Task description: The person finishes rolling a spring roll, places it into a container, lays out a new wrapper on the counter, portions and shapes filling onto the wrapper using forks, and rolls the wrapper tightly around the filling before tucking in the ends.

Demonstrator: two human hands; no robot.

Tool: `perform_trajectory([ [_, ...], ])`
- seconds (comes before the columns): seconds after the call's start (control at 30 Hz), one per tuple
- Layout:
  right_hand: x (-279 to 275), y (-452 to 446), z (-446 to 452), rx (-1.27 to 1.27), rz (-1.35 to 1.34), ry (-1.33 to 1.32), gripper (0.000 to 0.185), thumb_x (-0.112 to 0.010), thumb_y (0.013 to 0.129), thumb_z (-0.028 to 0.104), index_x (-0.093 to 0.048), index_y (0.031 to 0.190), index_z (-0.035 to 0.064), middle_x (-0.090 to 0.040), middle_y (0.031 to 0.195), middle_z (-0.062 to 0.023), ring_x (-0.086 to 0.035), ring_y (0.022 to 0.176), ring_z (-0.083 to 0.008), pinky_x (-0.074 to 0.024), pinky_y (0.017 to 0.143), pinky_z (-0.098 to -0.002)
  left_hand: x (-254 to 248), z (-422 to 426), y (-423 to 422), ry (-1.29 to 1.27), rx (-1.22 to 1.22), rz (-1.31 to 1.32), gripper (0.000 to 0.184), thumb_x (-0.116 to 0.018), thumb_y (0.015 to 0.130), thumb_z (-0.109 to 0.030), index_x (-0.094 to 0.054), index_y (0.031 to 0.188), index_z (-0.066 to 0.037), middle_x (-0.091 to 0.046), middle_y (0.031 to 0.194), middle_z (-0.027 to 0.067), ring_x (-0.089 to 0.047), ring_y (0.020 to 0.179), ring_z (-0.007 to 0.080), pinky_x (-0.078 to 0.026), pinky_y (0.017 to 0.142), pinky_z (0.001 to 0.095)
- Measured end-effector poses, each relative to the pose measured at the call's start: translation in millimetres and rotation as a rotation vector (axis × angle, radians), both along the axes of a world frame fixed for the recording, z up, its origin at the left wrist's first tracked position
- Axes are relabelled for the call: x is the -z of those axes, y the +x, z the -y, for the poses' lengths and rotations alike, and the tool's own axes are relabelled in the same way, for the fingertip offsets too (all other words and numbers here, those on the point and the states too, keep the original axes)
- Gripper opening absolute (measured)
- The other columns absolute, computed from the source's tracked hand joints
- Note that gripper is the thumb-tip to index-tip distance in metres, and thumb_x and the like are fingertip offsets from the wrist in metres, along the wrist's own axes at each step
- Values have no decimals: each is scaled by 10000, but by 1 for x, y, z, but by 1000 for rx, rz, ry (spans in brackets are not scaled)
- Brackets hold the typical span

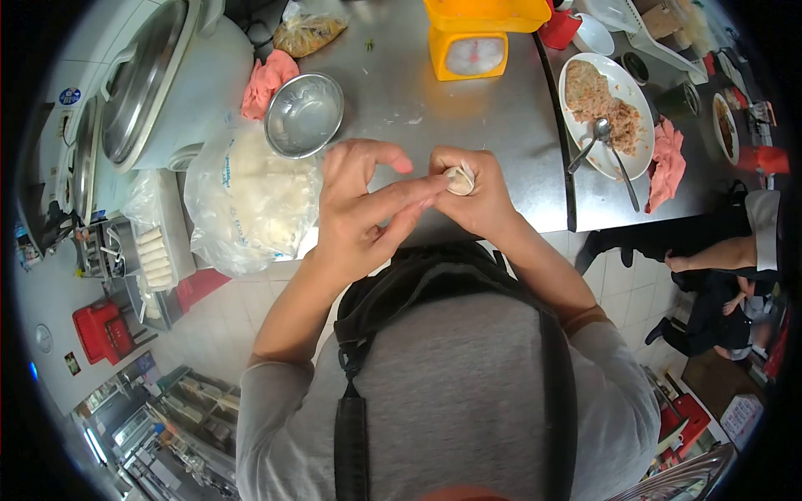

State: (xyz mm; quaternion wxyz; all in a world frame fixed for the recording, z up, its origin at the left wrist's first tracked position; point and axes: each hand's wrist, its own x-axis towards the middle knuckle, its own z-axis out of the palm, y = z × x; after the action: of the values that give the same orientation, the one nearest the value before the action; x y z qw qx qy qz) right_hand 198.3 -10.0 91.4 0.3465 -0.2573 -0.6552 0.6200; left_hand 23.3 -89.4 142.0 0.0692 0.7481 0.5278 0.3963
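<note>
A small pale dough dumpling (459, 179) sits in my right hand (478, 190), whose fingers are curled round it in front of my chest. Some of its folded edge shows at the top of the fist. From the left, my left hand (359, 200) reaches over with its fingers apart. Its index fingertip touches the near side of the dumpling, and the thumb lies close to the right hand. The other left fingers are raised and bent. A metal bowl (304, 115) and a plastic bag of pale dough (259, 196) lie beside the left hand.
On the steel table (384, 83) stands a yellow scale (469, 52). A white oval plate (642, 154) with minced filling and two spoons is at right, by a pink cloth (666, 167). Large lidded pots (188, 92) stand at left. Other people (718, 225) are at far right.
</note>
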Motion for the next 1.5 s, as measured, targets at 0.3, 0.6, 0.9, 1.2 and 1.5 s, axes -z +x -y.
perform_trajectory([
  [0.3, -2, 1, -1, -13, -28, 18, 265, -787, 812, 64, -527, 768, 29, -474, 671, 7, -413, 684, -54, -373, 572, -271, 1, -3, 0, -53, 35, 6, 344, -792, 805, -126, -823, 1143, -181, -587, 1084, 102, -540, 1038, 270, -435, 924, 396],
  [0.6, -3, 3, -1, -105, -133, -75, 268, -811, 847, 76, -559, 771, 22, -578, 698, 13, -499, 730, -29, -455, 626, -268, 6, -7, 5, -133, 113, 236, 368, -801, 787, -166, -810, 1154, -147, -573, 1133, 115, -522, 1096, 280, -408, 991, 422],
  [0.9, -6, 9, 0, -176, -129, -43, 168, -832, 857, 123, -709, 907, 20, -691, 787, -21, -597, 745, -55, -507, 674, -273, -23, -20, 10, 53, 141, -155, 252, -827, 732, -208, -690, 941, -172, -562, 1191, 67, -505, 1159, 352, -391, 1010, 528],
  [1.2, -11, 4, 7, -127, -3, -6, 211, -828, 855, 128, -732, 1016, 33, -703, 785, -46, -602, 733, -82, -518, 682, -289, -25, -29, 2, -96, 177, -26, 105, -782, 804, -108, -762, 907, -114, -600, 1190, 103, -527, 1155, 322, -419, 1009, 435],
  [1.5, -10, 14, 1, -129, -12, -67, 201, -858, 856, 145, -723, 929, 15, -696, 791, -30, -593, 741, -75, -491, 676, -276, -24, -29, -1, -118, 213, -103, 137, -755, 807, -78, -791, 933, -122, -642, 1232, 104, -545, 1158, 326, -417, 1024, 446],
])
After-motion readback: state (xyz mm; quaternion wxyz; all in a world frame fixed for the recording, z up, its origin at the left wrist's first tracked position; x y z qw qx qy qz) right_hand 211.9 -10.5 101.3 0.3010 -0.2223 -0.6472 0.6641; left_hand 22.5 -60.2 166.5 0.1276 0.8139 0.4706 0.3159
